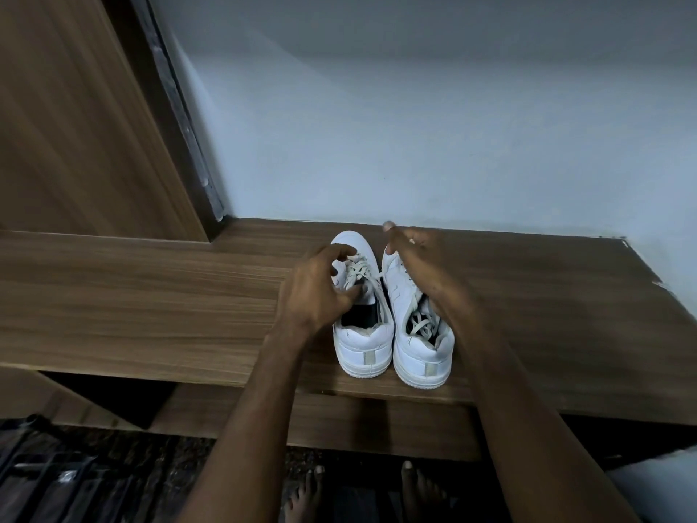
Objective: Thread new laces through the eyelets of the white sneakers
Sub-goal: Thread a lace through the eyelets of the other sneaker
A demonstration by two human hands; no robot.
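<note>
Two white sneakers stand side by side on a wooden bench [151, 296], heels toward the person, toes pointing to 12 o'clock at a pale wall [415, 126]. The left arm comes up from 6 o'clock and ends in the left hand [317, 288], which arches over the left sneaker [362, 334]; its fingers are curled, the fingertips [345, 252] bent down at the top of the laces [358, 271], the thumb pressing in near the tongue from the 9 o'clock side, so the hand seems to pinch the lacing, though the exact contact is blurred. The right arm runs in from 5 o'clock, and the right hand [415, 251] lies over the right sneaker [418, 341] with its fingers stretched out straight toward 11 o'clock, past the toe; it grips nothing that can be made out. Loose laces [422, 326] lie bunched inside the right sneaker's opening. Bare feet [418, 488] stand on the dark floor [169, 466] at 6 o'clock, below the bench edge. A wooden panel [75, 107] rises at 10 o'clock.
</note>
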